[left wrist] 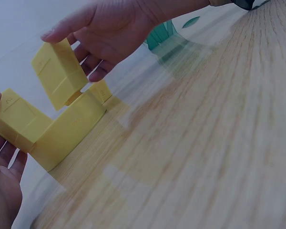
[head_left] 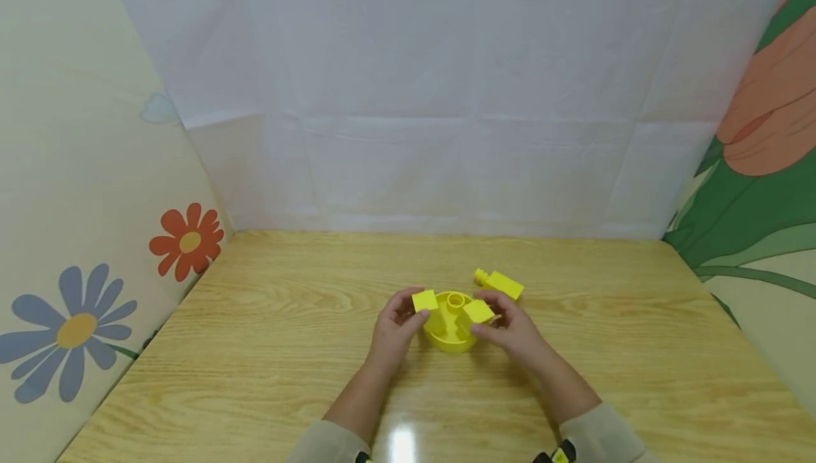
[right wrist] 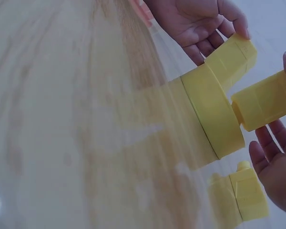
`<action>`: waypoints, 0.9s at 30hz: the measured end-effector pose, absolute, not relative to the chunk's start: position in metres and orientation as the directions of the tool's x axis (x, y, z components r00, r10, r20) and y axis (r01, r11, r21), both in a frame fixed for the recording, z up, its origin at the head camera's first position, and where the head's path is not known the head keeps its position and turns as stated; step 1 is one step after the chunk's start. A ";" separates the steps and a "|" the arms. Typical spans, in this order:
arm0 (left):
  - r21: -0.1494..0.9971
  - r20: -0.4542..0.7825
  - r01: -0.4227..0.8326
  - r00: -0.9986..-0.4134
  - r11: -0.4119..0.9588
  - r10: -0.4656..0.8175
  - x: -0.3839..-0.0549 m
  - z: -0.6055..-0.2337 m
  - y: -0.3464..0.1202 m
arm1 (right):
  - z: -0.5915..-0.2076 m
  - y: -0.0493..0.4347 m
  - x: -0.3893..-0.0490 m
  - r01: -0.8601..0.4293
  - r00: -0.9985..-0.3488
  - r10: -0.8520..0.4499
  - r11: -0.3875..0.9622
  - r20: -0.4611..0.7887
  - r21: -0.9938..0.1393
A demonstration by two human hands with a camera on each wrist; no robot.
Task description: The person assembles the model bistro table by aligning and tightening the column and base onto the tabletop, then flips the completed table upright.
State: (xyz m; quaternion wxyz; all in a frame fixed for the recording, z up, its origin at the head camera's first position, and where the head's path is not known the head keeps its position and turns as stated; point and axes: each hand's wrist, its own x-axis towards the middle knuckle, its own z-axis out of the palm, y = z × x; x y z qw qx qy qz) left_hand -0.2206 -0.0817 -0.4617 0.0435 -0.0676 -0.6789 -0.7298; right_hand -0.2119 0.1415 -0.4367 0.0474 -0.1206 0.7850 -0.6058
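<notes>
A round, shallow yellow plastic dish [head_left: 449,345] sits on the table, with a raised ring [head_left: 455,300] inside near its far side. My left hand [head_left: 390,339] grips a boxy yellow block [head_left: 424,300] between thumb and fingers, at the dish's left edge. On the other side, a second yellow block [head_left: 478,311] is pinched by my right hand [head_left: 519,339]. In the right wrist view this second block [right wrist: 264,102] tilts, with its narrow neck at the dish's rim. The left block [right wrist: 232,57] leans outward with its lower end inside the dish.
Another yellow block [head_left: 506,284] with a ridged knob lies on the wood-grain table [head_left: 287,335], just beyond my right hand. A white sheet [head_left: 395,95] hangs behind the table. Flower-patterned cloths stand along the left and right sides.
</notes>
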 end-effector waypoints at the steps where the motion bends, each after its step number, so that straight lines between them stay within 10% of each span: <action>1: 0.985 0.160 0.158 -0.987 -0.073 0.028 -0.220 -0.461 -0.082 | -0.437 0.140 -0.212 -0.139 -0.967 -0.242 0.233 0.082 -0.963; 15: 0.987 0.153 0.151 -0.988 -0.062 0.025 -0.220 -0.461 -0.082 | -0.436 0.144 -0.208 -0.139 -0.955 -0.282 0.146 0.093 -0.979; 27: 0.985 0.156 0.154 -0.987 -0.073 0.025 -0.221 -0.461 -0.082 | -0.438 0.133 -0.210 -0.180 -0.966 -0.234 0.330 0.105 -0.927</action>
